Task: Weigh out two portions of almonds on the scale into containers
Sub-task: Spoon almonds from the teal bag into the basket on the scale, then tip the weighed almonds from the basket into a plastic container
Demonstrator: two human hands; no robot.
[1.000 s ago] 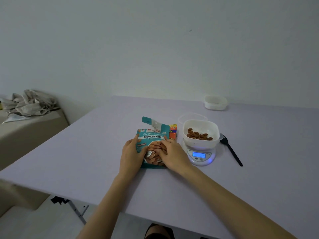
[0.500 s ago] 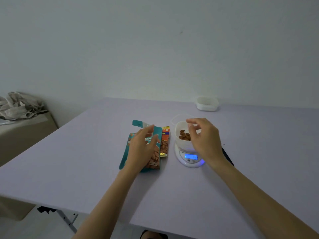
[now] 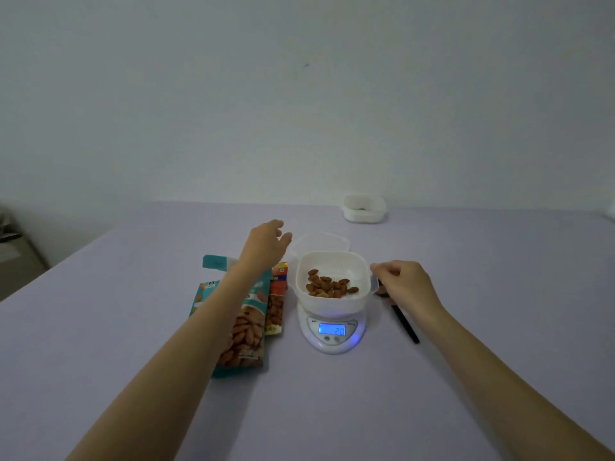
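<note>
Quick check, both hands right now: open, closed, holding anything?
Left hand: open, empty, reaching over the almond bag toward the clear lid.
Right hand: fingers pinched at the container rim tab.

The pale lilac desk (image 3: 133, 327) looks smooth and matt, with no sheen. The white square plastic container (image 3: 332, 302) on the scale has a ribbed, grid-like inner floor, and the brown almonds (image 3: 327, 285) in it look dull and finely wrinkled. The white round plastic scale (image 3: 327, 346) is glossy around its blue-lit display. The teal printed almond pouch (image 3: 248, 331) has a slick, shiny film surface. A clear plastic lid (image 3: 319, 242) behind looks thin and translucent. The black spoon (image 3: 404, 326) looks like matt plastic.
</note>
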